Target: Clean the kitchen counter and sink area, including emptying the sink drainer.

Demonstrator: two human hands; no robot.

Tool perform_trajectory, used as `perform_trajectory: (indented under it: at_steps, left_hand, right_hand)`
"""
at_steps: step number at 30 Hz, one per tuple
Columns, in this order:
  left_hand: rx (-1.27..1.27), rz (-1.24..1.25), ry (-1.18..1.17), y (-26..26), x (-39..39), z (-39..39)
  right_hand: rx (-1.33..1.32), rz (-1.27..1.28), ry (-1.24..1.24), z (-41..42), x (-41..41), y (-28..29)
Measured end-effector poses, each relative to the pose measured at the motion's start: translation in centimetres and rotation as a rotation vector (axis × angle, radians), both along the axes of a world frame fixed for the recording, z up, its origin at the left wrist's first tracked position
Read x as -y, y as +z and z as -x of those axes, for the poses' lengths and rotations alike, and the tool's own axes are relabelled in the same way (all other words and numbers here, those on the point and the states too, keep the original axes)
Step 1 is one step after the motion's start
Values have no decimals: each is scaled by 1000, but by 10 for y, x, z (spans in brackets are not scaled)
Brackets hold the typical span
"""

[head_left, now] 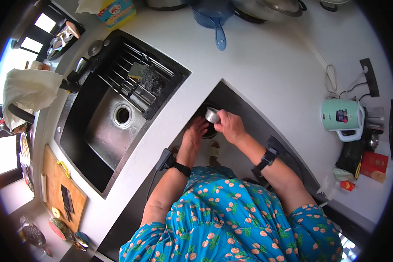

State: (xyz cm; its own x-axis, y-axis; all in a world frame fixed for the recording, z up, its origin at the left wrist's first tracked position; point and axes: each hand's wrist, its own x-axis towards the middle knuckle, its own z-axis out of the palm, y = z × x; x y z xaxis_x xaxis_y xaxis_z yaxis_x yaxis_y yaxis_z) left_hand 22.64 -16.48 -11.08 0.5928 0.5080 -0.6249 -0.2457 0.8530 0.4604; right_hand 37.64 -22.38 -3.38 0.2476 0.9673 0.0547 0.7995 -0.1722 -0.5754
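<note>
My right hand (231,126) grips a small rounded metal cup (212,115), possibly a sink strainer basket, tilted below counter height. Beside it is my left hand (195,131), with fingers stretched out and nothing visible in them. Under both hands is a dark round container (210,131), perhaps a bin; its inside is mostly hidden. To the left lies a steel sink (101,131) with an uncovered drain hole (122,115). A roll-up drying rack (131,93) spans part of the sink and carries a sponge (137,70).
A white countertop (265,72) surrounds the corner. A blue pan (216,19) stands at the back, its handle projecting. A mint-green kettle (340,114) sits on the right. At lower left, a knife (66,199) rests on a wooden cutting board (77,190), with a cut watermelon (57,228) nearby.
</note>
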Motion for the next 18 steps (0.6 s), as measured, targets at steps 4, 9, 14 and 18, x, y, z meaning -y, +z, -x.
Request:
perform_trajectory:
  at_steps: [4,9,14,18]
  left_hand:
    - [-6,-19,0,2,3,2]
    - [45,-70,-80,13,3,-5]
    - [234,-92,-92,42,0,-15]
    - [284,-43,-83,58,0,-18]
  right_hand:
    - [-472,-5,-268,0,1,7]
    - [-1288,-14,-549,0,3,-3]
    - [-1243,-58,-569,11,5,-6]
    - [-925,-45,-456,7,14,-10]
